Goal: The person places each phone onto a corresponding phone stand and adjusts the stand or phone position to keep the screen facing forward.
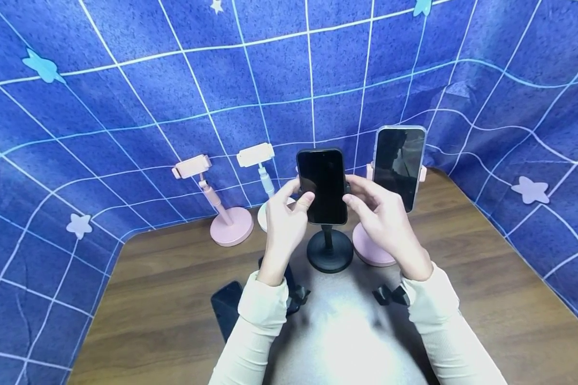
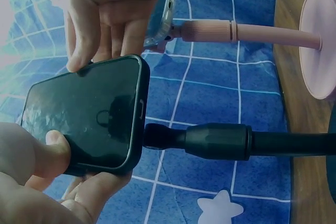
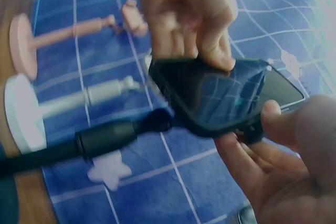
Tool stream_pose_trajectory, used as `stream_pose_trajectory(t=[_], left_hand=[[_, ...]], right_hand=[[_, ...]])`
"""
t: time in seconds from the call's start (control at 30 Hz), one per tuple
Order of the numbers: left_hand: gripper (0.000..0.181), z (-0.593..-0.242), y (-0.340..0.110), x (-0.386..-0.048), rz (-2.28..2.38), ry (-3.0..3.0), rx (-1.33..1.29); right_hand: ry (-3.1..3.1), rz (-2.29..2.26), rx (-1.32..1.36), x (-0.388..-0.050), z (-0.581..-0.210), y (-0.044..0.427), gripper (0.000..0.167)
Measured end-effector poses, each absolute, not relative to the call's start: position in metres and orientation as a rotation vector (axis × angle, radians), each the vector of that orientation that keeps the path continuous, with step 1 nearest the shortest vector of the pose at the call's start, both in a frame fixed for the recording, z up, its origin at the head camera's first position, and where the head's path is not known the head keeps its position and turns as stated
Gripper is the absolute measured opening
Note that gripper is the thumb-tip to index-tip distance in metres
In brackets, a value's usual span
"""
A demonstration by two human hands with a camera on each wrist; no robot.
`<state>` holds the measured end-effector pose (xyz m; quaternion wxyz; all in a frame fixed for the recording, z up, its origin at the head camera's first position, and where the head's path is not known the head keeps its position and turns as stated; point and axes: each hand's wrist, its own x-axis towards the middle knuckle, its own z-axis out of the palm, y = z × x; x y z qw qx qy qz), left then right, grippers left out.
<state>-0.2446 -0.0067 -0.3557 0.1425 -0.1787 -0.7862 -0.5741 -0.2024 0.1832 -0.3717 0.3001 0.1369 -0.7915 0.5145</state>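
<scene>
A black phone point(image 1: 322, 184) stands upright at the head of a black phone stand point(image 1: 330, 254), its dark screen facing me. My left hand point(image 1: 285, 219) grips the phone's left side, thumb on the screen edge and fingers behind. On the opposite side my right hand point(image 1: 385, 216) holds the edge, its thumb at the front and the fingers curled back. In the left wrist view the stand's black neck point(image 2: 218, 141) meets the phone's back near its lower end. The phone hides most of the stand's clamp.
To the right, a pink stand point(image 1: 373, 248) bears another phone point(image 1: 401, 166). A pink stand point(image 1: 231, 227) and a white stand point(image 1: 256, 155) are at the left, clamps bare. A dark phone point(image 1: 227, 307) lies beside my left forearm. Blue patterned cloth point(image 1: 279, 69) surrounds the wooden table point(image 1: 164, 283).
</scene>
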Motion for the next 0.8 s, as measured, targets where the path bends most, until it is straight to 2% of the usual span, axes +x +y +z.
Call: stream_pose_trajectory(t=[0.23, 0.6, 0.8], left_hand=[[0.03, -0.357, -0.008, -0.246, -1.676, -2.266, -0.506], [0.039, -0.357, -0.007, -0.244, -1.664, -2.287, -0.471], [0.027, -0.36, -0.005, -0.245, -1.678, -2.226, -0.525]], right_hand=[[-2.009, 1.607, 0.257, -0.204, -0.371, 0.177, 0.033], [-1.972, 1.648, 0.166, -0.203, -0.371, 0.173, 0.032], [-1.937, 1.584, 0.185, -0.205, -0.372, 0.17, 0.032]])
